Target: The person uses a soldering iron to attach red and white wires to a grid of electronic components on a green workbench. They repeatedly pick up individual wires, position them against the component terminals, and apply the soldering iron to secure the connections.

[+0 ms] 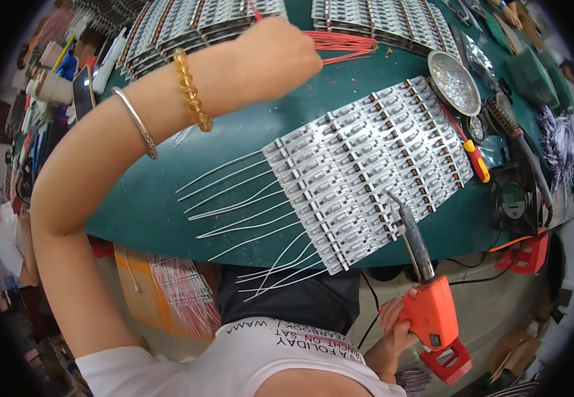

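My right hand (398,325) grips an orange soldering gun (430,311) at the lower right. Its bent metal tip is over a panel of small white circuit boards (366,175) fitted with rows of metal parts. White wires (234,198) stick out from the panel's left edge. My left arm reaches across the table, and my left hand (280,58) is curled closed beside a bundle of red wires (341,42). A thin red piece (255,10) shows just past its knuckles. The fingertips are hidden, so what they hold cannot be made out.
Stacked board panels (386,21) stand along the back of the green table (148,212). To the right are a round metal dish (454,83), a red-and-yellow screwdriver (477,161) and a soldering iron (528,159). A phone (83,92) leans at left. Red-and-white wires (184,291) lie below.
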